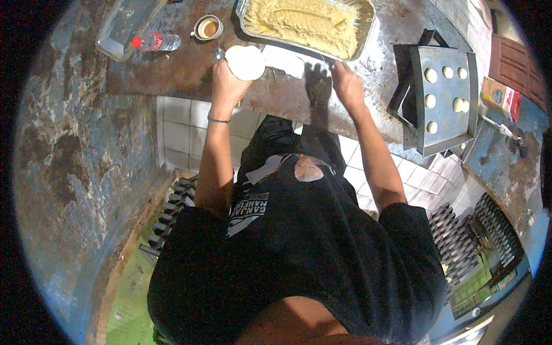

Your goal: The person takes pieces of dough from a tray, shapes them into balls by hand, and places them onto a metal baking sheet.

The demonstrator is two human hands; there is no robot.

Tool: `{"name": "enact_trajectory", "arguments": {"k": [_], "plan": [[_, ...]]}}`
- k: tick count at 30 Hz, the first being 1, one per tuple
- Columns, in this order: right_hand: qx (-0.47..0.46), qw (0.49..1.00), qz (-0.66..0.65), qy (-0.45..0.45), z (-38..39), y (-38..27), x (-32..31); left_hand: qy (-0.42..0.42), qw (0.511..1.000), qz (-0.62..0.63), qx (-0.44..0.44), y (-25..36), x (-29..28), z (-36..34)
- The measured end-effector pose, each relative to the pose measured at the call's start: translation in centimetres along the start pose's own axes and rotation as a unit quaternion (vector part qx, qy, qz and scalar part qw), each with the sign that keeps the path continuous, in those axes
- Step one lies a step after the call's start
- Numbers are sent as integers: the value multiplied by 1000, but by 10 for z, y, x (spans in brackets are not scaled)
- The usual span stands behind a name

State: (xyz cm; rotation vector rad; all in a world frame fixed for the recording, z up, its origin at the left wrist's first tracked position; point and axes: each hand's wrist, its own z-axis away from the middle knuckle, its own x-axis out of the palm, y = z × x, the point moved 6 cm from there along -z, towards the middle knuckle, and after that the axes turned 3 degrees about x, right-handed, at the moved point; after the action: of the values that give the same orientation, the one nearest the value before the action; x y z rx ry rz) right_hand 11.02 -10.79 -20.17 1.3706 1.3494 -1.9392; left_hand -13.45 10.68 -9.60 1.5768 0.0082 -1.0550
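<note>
My left hand (226, 83) is closed around the edge of a pale, flat round of dough (245, 62), held up over the near side of the worktop. To its right, my right hand (348, 87) is closed beside the near edge of a foil-lined metal tray (364, 40). A thin end shows at its fingertips, but what it grips is too small to name. Soft yellow filling (302, 23) fills that tray. Between my hands a white flat piece (284, 61) lies on the worktop, partly behind the dough round.
On the right stands a metal baking tray (443, 118) with several small dough balls (430, 101). A cup of brown liquid (208, 27), a water bottle (155, 41) and a metal pan (118, 34) are at the far left. A carton (499, 95) sits at far right.
</note>
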Motion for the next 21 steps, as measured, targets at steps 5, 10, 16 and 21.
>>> {"name": "enact_trajectory", "arguments": {"k": [5, 10, 16, 21], "plan": [[-51, 992, 112, -7, -76, -18, -5, 36, 997, 71, -1, -14, 0, -6], [-58, 974, 193, -103, -90, -5, 24, 42, 991, 123, -27, -18, -2, -7], [84, 959, -102, -250, -103, 7, -6, -10, 993, 119, 13, -1, 5, -9], [1, 936, -296, -192, -68, -65, -76, -30, 992, 99, 78, 27, 22, -23]]}}
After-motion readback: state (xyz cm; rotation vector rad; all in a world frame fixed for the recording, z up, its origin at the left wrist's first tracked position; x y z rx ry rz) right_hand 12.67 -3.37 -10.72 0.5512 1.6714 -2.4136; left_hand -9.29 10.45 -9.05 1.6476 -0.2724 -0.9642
